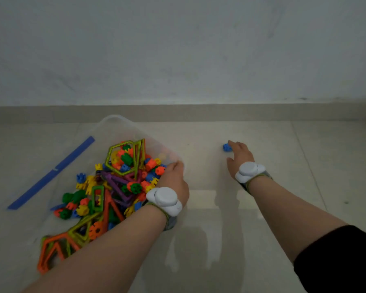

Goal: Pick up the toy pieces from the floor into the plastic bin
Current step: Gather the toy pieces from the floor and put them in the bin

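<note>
While only the head view is given, it shows the job near its end. The plastic bin [116, 119] sits left of centre, heaped with coloured toy pieces [123, 176]. One blue toy piece [226, 147] lies alone on the floor [262, 229], right of centre and well apart from the bin.

The right hand [240, 156] reaches to the blue piece with its fingers stretched forward and the fingertips touching it. The thumb is spread aside and clear of the piece, so nothing is gripped yet. The left hand [173, 178] lies at the bin's right rim. Its fingers bend down out of sight, so I cannot tell whether they hold the rim, hold a piece or hold nothing.

A blue strip [51, 173] lies on the floor at the left, beside the bin. Each wrist carries a white band device [164, 198].

The main risk, as I judge it, is that the small piece skids away over the smooth tile if the fingertips push it before the thumb closes. The bin is also piled high, so a piece dropped near the rim could roll back out, and a pull by the left hand might tip it.
</note>
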